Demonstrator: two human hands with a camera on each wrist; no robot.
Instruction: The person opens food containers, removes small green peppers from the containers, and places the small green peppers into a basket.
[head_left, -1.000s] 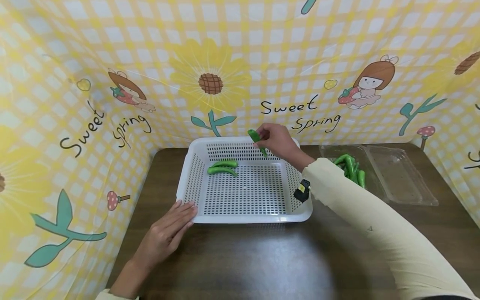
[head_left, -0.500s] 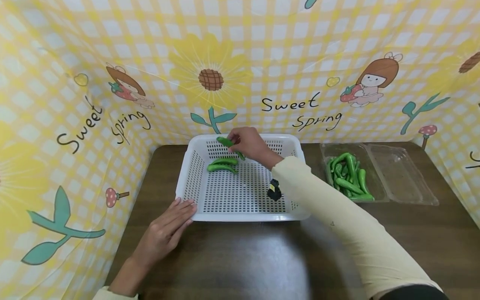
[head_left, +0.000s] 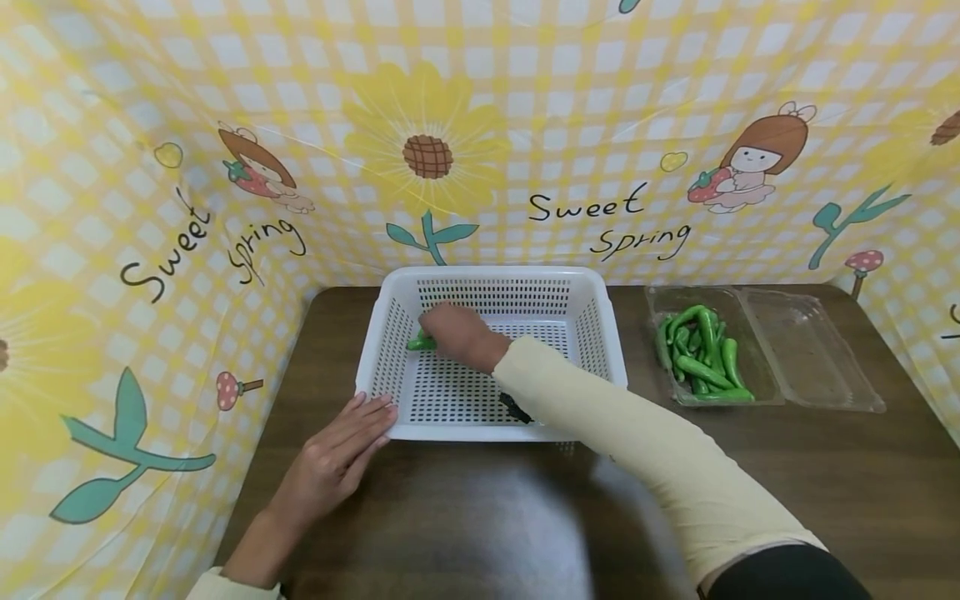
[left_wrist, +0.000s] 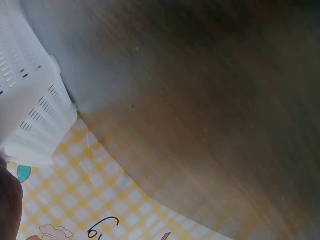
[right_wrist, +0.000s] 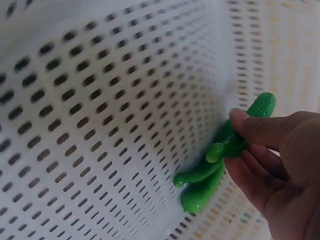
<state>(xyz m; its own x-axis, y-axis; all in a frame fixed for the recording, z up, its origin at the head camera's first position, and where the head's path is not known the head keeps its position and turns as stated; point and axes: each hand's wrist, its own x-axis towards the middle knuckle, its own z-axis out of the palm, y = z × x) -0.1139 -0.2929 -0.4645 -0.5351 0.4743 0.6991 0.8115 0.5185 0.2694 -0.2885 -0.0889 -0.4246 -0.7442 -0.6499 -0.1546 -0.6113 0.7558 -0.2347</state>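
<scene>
A white perforated basket (head_left: 592, 333) stands on the dark table. My right hand (head_left: 457, 332) reaches into its back left part and pinches a green pepper (right_wrist: 240, 135) between thumb and fingers, low over two other green peppers (right_wrist: 202, 182) on the basket floor. In the head view only a green tip (head_left: 417, 342) shows beside that hand. My left hand (head_left: 341, 454) lies flat on the table with straight fingers touching the basket's front left corner (left_wrist: 37, 135).
A clear plastic clamshell (head_left: 813, 350) at the right holds several green peppers (head_left: 701, 354) in its left half. A yellow checked curtain (head_left: 480, 125) encloses the table on three sides. Bare table (head_left: 862, 483) lies in front.
My right hand has carried the green pepper from above the basket's back rim leftward and down to the two peppers on its floor. The left hand has stayed put.
</scene>
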